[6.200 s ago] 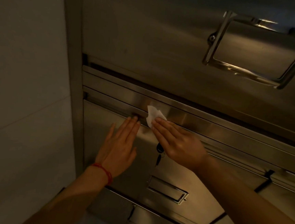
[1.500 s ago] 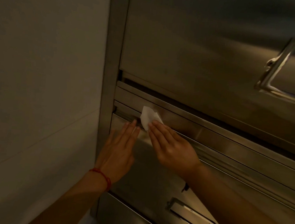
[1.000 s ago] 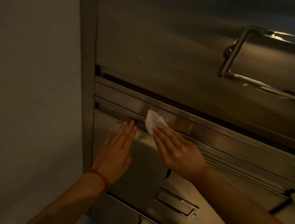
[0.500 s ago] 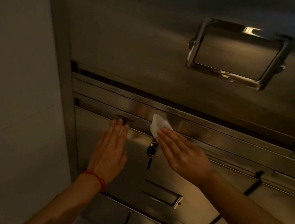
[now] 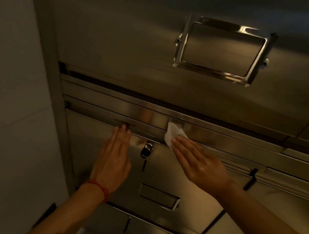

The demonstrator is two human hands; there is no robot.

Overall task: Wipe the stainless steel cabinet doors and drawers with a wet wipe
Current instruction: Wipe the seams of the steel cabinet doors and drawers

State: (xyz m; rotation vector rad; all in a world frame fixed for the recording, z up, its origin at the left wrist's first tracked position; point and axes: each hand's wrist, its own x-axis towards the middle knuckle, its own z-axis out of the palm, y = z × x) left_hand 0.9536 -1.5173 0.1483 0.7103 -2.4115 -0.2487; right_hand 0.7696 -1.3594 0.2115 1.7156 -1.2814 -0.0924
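Observation:
A stainless steel cabinet fills the view. My right hand presses a white wet wipe with straight fingers against the horizontal steel strip above a drawer front. My left hand lies flat on that drawer front, fingertips at its top edge; a red string circles the wrist. A key sits in the drawer's lock between my hands. Above is a large door with a shiny recessed handle.
A pale wall runs down the left, beside the cabinet's steel post. A recessed pull sits low on the drawer front. More drawers lie below and to the right.
My right hand has slid the wipe rightwards along the strip, past the key. The left hand stays flat on the drawer front. The view has swung right.

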